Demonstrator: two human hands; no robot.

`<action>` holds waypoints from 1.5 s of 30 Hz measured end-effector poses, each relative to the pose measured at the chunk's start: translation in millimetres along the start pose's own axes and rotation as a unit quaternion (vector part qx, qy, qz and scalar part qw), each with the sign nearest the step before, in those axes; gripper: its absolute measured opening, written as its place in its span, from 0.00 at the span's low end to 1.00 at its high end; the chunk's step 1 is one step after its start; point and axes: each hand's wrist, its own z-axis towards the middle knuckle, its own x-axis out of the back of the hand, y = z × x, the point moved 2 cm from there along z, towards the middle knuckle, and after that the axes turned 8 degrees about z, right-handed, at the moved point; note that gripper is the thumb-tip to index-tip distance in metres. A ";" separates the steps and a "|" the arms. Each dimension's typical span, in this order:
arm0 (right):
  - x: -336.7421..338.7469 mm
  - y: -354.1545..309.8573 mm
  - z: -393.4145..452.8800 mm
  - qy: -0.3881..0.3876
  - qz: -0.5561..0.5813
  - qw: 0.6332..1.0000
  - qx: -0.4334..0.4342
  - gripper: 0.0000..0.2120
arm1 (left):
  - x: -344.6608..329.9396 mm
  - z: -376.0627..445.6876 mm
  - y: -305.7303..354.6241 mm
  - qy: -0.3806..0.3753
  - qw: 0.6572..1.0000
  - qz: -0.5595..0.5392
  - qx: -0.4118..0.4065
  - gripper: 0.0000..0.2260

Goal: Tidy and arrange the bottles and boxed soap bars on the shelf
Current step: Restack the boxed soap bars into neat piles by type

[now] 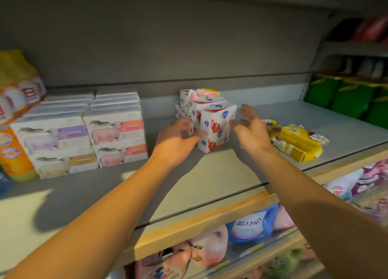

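Head view | red-and-white soap boxes [214, 127] stacked mid-shelf [220, 171], between sheep-print boxes [84, 131] and yellow packets [298, 140] | left hand [176, 140] fingers curled on stack's left side | right hand [252, 127] fingers released, just beside stack

Green bags [348, 98] far right; refill pouches [249, 224] on lower shelf.

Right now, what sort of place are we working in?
Most likely a shop aisle: a shelf holds stacked boxed soap bars and sheep-printed boxes, with detergent pouches on the tier below behind price-tag strips.
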 end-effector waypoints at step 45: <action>-30.4 1.4 -75.7 -0.145 0.133 0.980 0.009 0.19 | 11.4 -32.3 -30.3 -0.064 0.934 -0.339 0.094 0.15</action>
